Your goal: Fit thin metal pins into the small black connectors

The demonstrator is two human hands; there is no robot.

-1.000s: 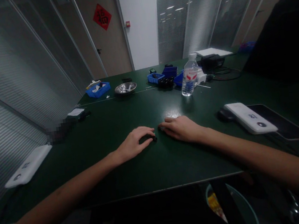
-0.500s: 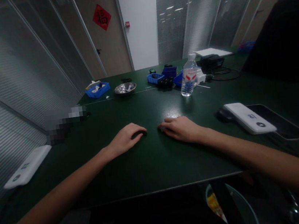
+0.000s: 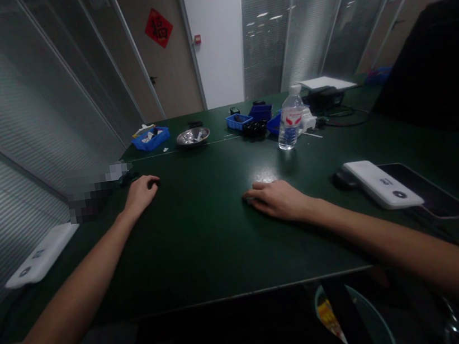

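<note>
One black object is held by the curled left hand; whether anything is held by the half-curled right hand cannot be told; one bottle is seen beyond

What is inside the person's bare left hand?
A small black object is partly visible in the bare left hand; the hand covers the rest, so its full shape is hidden.

You wear the one camera on your head, looking forward and down over the near edge of the flat, dark-green tabletop. Your bare left hand and bare right hand sit fairly near the lens; the flat, brown door stands well beyond, upper left of centre.
</note>
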